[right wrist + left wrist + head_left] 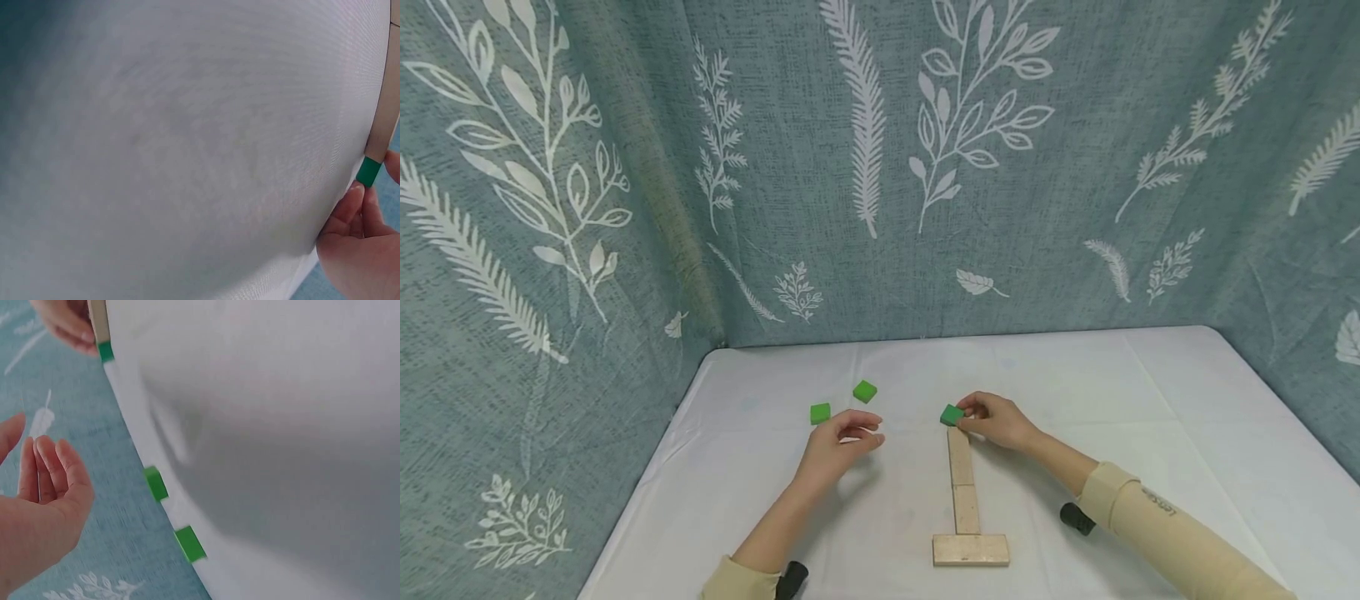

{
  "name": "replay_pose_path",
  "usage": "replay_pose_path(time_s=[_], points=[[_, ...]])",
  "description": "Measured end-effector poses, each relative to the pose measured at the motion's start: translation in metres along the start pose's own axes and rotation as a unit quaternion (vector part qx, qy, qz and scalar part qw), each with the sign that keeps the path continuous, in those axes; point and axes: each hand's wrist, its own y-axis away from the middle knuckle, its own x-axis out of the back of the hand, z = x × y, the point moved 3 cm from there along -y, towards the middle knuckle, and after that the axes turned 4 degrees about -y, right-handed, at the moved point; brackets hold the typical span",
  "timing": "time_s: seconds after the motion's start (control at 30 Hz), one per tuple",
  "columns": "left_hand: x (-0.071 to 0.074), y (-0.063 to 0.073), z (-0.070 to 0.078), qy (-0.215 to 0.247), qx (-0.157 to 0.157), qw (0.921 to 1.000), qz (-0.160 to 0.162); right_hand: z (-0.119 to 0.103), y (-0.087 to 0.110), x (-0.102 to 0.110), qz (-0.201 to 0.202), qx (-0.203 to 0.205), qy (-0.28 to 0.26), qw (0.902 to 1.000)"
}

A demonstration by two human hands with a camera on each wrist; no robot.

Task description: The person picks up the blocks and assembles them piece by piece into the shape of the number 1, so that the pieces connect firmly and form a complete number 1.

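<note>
My right hand (1000, 421) pinches a dark green block (951, 415) between thumb and fingers, at the far end of a line of wooden planks. That line is an upper plank (960, 456) end to end with a lower plank (966, 509), above a crosswise plank (971, 551). In the right wrist view the green block (369, 172) meets the plank's end, the fingertips right at it. My left hand (835, 450) hovers empty, fingers loosely bent, thumb apart. Close beyond it lie one bright green block (820, 413) and another bright green block (865, 392).
A white cloth (1112, 392) covers the table. Behind and at both sides hangs a blue-green curtain (775, 167) with white leaf prints. Black cylindrical pieces show under the right wrist (1077, 518) and beside the left sleeve (741, 581).
</note>
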Motion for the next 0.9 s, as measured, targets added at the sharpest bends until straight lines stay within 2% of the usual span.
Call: replay_pose_path(time_s=[0.23,0.47,0.67,0.9], points=[[0.015,-0.016,-0.008,0.004,0.029,0.9983,0.050,0.000,0.001,0.000,0.001,-0.003,0.003,1.0000],[0.027,-0.028,-0.018,0.031,0.058,0.9937,0.091,0.002,0.000,-0.001,0.002,0.000,0.003,1.0000],[0.038,-0.035,-0.027,0.025,0.075,0.9911,0.107,0.004,0.000,-0.002,0.002,0.002,0.003,1.0000],[0.048,-0.040,-0.034,0.001,0.087,0.9903,0.108,0.005,-0.001,-0.002,0.001,0.004,0.001,1.0000]])
